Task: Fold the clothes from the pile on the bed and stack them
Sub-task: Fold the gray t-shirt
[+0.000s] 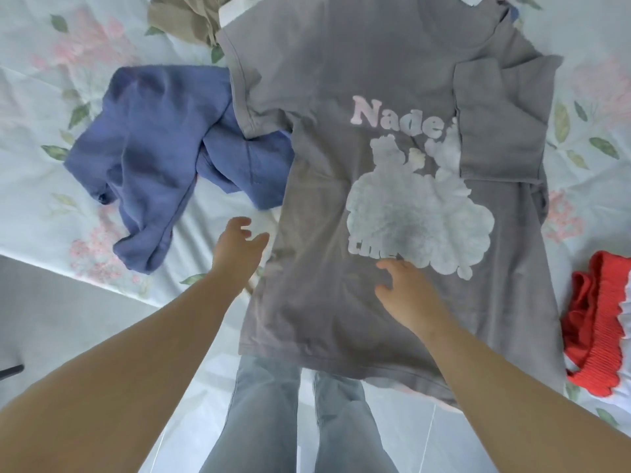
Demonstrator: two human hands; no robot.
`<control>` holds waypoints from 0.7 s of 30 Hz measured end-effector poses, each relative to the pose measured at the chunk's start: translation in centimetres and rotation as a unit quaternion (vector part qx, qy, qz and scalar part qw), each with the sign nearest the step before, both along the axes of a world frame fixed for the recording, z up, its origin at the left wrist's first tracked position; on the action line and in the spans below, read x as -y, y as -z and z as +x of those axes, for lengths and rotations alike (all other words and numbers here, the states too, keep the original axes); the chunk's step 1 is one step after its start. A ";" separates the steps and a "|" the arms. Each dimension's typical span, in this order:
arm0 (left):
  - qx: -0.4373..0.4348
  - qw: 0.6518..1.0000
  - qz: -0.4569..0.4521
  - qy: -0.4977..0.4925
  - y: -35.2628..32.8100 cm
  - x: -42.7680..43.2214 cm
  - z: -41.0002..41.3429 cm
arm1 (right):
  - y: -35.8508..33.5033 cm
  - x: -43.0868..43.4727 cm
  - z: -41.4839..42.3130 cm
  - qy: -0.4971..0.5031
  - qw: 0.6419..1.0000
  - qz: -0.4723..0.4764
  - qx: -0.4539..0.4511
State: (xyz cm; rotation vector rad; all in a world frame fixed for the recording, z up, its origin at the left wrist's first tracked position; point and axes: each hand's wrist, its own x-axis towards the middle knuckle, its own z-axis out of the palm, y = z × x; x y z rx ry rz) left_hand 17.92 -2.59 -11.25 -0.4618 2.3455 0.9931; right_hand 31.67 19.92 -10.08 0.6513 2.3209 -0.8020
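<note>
A bed covered in a pale sheet printed with pink flowers and green leaves (85, 39) fills the view from nine o'clock through twelve to three o'clock, its cloth lightly creased. Its edge runs diagonally at about eight o'clock. Below it, from seven to five o'clock, lies a floor of glossy light grey tiles (191, 414) with thin pale joints. A small dark object (10, 369), too cut off to identify, sits at the eight o'clock border. Light is soft and even.

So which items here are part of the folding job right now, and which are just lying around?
In the job:
grey T-shirt, spread flat with one sleeve folded in
left hand, open beside its edge
right hand, open above it

Lying about:
blue garment, crumpled
beige garment
red garment
floral bedsheet
</note>
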 end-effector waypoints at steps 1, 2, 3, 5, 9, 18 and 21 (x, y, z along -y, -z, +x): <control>-0.004 1.000 0.024 -0.010 -0.2 -0.3 -1.8 | 0.0 0.4 -1.8 0.011 1.000 0.000 -0.011; -0.009 0.998 0.052 -0.022 -0.4 -0.6 -3.7 | 0.2 0.9 -3.6 0.023 0.999 0.001 -0.022; -0.014 0.996 0.079 -0.034 -0.7 -0.9 -5.5 | 0.4 1.3 -5.4 0.037 0.999 -0.001 -0.028; -0.041 0.993 0.101 -0.042 -1.0 -1.5 -9.1 | 0.9 2.0 -9.1 0.092 0.995 -0.024 -0.034; -0.096 0.993 0.063 -0.033 -1.0 -2.7 -16.2 | 2.3 2.0 -15.4 0.248 0.966 -0.035 -0.059; 0.001 0.988 0.134 -0.075 1.9 -5.8 -24.2 | 3.7 -0.3 -18.6 0.395 0.914 -0.090 -0.014; 0.006 0.989 0.117 -0.085 2.0 -6.6 -25.5 | 3.6 -0.6 -18.3 0.399 0.911 -0.106 -0.018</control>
